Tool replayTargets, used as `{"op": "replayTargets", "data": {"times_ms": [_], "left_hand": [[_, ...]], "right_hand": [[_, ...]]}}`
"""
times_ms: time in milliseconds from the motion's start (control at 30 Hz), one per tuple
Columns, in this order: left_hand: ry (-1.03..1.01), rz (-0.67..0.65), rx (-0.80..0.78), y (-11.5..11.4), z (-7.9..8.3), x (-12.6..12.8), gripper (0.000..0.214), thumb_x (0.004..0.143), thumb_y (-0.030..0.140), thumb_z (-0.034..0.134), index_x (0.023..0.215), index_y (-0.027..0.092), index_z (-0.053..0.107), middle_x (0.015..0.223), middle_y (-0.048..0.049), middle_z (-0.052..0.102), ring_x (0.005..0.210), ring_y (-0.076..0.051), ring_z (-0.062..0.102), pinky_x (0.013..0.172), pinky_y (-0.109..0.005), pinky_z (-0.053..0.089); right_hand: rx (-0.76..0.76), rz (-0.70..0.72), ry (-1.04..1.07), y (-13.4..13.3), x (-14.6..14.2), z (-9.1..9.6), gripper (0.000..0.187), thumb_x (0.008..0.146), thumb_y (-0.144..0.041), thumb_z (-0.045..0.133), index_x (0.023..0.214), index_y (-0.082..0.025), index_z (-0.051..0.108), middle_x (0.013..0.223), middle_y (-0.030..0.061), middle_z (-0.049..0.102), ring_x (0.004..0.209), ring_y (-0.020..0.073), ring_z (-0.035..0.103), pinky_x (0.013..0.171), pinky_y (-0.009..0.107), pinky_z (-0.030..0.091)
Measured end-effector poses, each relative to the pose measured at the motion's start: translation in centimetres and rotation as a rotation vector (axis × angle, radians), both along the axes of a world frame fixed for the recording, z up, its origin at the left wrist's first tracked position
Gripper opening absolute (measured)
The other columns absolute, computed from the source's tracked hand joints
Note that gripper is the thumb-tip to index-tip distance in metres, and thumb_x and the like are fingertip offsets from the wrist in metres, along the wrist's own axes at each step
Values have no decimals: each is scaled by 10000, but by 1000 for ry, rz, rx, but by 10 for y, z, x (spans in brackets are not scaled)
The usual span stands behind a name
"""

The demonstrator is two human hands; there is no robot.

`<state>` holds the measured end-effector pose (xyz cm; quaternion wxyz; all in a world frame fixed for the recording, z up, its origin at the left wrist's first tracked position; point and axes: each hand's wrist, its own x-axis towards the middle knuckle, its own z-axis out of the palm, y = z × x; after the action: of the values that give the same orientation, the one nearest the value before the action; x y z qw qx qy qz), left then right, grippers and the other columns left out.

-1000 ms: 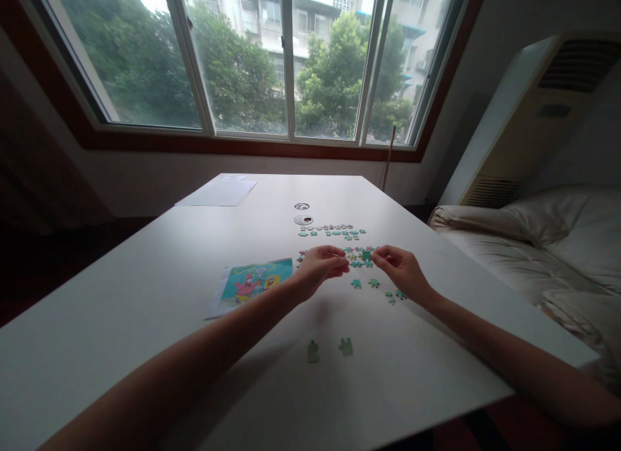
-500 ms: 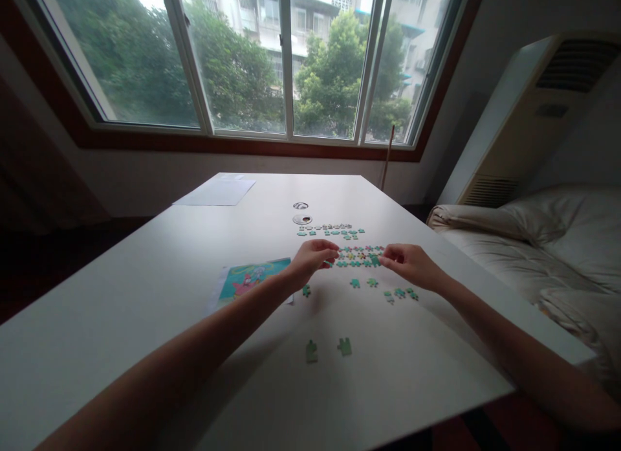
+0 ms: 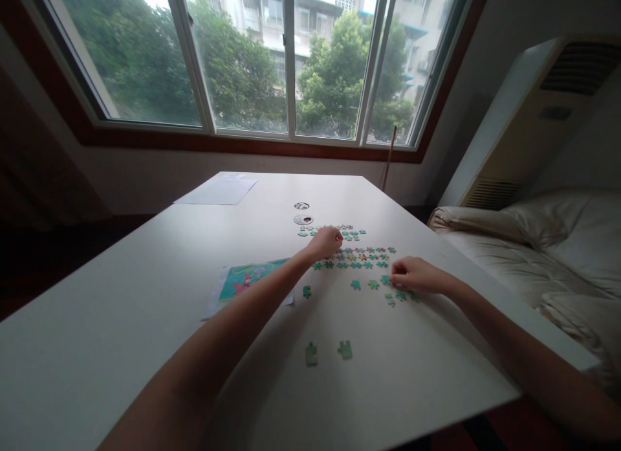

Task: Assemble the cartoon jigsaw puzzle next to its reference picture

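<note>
A wide window in a brown wooden frame (image 3: 252, 143) lights the room from behind, and below it I see a smooth white bench (image 3: 121, 289). Small green-and-multicoloured jigsaw pieces (image 3: 356, 265) lie in rows on it, in front of and between the two hands. My left hand (image 3: 325, 242) is over the left part of these rows, its fingers curled in; I cannot tell whether they hold anything. My right hand (image 3: 420, 275) is lower and further right, fingers pinched narrow on a flat green jigsaw piece (image 3: 385, 279) beside two others in a short line. I cannot tell whether it touches the bench. A printed cartoon sheet with a pink star figure (image 3: 237, 286) lies partly behind my left forearm. Two larger-looking pale green pieces (image 3: 311, 354) sit nearer me, apart from the rows.
</note>
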<state>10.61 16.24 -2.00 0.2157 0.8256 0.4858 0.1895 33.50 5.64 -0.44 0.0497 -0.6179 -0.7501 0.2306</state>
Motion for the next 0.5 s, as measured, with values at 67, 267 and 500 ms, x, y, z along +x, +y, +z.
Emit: {"op": "replayTargets", "data": {"times_ms": [67,267,500], "left_hand": [[45,-4,39,4,-3,6,258,897,303,513,1109,158,542,1125,-80,550,945,-197,567,799,-389,490],[132,-1,143,11,-8,22,273,898,303,513,1127,155,531,1132,-85,545,952,-200,565,803,-398,489],[205,-25,216,11,-10,27,279,896,301,516,1132,153,527,1134,-86,543,955,-202,565,802,-400,489]], "right_hand": [[-8,12,25,0,2,-1,189,701,-310,516,625,-163,607,589,23,644,549,136,543,514,222,369],[-6,25,46,-2,2,1,201,691,-331,558,584,-168,609,565,23,629,529,132,525,484,218,367],[-19,51,40,-2,3,1,262,715,-404,567,614,-167,618,585,30,623,533,132,515,481,219,362]]}}
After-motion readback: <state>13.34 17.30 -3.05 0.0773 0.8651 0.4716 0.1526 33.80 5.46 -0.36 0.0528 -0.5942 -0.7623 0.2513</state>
